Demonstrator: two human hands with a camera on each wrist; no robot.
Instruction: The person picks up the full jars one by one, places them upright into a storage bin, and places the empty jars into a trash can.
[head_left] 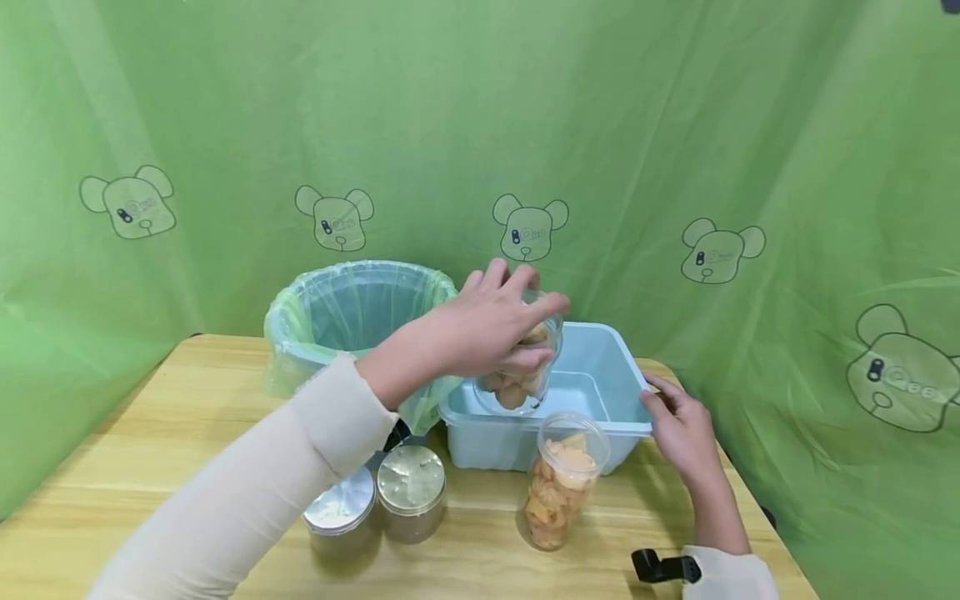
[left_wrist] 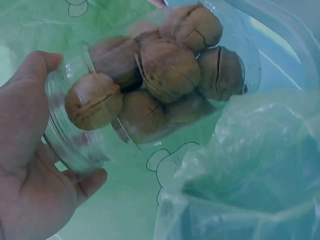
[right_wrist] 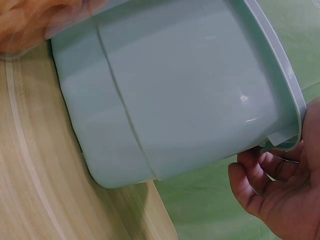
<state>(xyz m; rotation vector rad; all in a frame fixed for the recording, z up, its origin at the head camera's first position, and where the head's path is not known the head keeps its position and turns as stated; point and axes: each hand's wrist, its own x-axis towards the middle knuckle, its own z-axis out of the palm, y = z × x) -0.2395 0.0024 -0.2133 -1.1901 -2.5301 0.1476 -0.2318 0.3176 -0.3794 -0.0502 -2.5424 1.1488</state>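
My left hand [head_left: 487, 332] grips a clear jar [head_left: 516, 398] by its ringed end and holds it tilted over the light blue plastic basin [head_left: 491, 446]. Brown walnuts [left_wrist: 170, 70] with cracks in their shells are inside the jar, seen through its wall in the left wrist view. At the basin's right end, my right hand [head_left: 681, 429] holds the rim, with its fingers curled under the lip in the right wrist view. A clear canister [head_left: 558, 500] of orange pieces stands on the table in front of the basin.
Two silver-lidded canisters [head_left: 411, 482] stand at the table's front, left of the orange pieces. A bin lined with a green plastic bag [head_left: 288, 333] is to the basin's left. A green curtain [head_left: 622, 125] hangs behind the wooden table [head_left: 150, 467].
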